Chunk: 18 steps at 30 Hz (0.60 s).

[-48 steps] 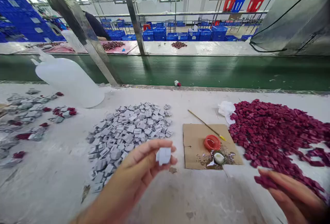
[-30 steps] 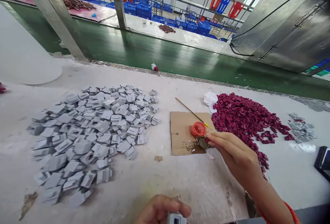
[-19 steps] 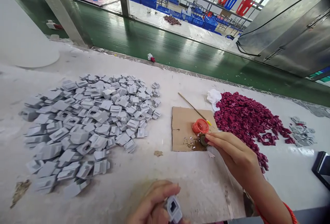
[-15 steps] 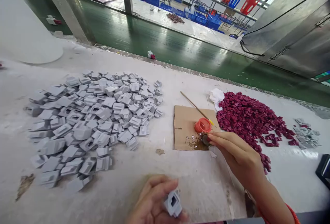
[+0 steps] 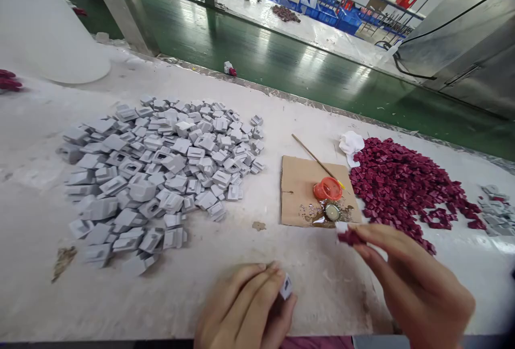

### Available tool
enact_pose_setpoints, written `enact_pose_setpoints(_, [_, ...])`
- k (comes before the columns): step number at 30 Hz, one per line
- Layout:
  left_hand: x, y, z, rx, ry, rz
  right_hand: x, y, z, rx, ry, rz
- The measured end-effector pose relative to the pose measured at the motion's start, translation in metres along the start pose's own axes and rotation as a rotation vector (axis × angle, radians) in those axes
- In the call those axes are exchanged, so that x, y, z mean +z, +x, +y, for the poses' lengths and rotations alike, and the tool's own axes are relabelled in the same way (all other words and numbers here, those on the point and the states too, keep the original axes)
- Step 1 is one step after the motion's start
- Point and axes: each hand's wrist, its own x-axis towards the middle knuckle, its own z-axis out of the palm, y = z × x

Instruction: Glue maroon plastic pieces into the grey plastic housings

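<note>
Near the front edge, my left hand (image 5: 245, 309) is closed around a small grey plastic part (image 5: 286, 287); one end with a dark opening shows past the fingertips. My right hand (image 5: 414, 271) pinches a small maroon plastic piece (image 5: 351, 237) with a whitish bit at its tip, held just in front of the cardboard (image 5: 295, 193). A bottle cap (image 5: 332, 211) lies on the cardboard in a wet brown patch. Behind it stands a small red cup (image 5: 328, 189), beside a thin stick (image 5: 316, 158) with a yellow tip.
A wide heap of grey parts (image 5: 161, 172) covers the left of the table, and a maroon heap (image 5: 398, 183) lies right. A crumpled white tissue (image 5: 351, 145) touches that heap. More grey pieces (image 5: 497, 209) sit far right. A green conveyor belt (image 5: 273, 51) runs behind, carrying a grey-and-maroon piece (image 5: 229, 68).
My right hand has pulled back from the bottle cap toward me, and the maroon piece now shows in its fingers. My left hand has turned over, its fingers covering more of the grey part.
</note>
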Motion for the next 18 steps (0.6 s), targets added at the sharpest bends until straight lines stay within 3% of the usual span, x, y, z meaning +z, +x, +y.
enact_pose_setpoints(6, [0.002,-0.003,-0.002,0.016,0.017,-0.043,0.028,-0.033,-0.035,0.038,0.253,-0.118])
enact_pose_setpoints(18, [-0.001,-0.003,-0.001,-0.008,-0.050,-0.078,0.038,-0.030,-0.040,-0.032,0.282,-0.252])
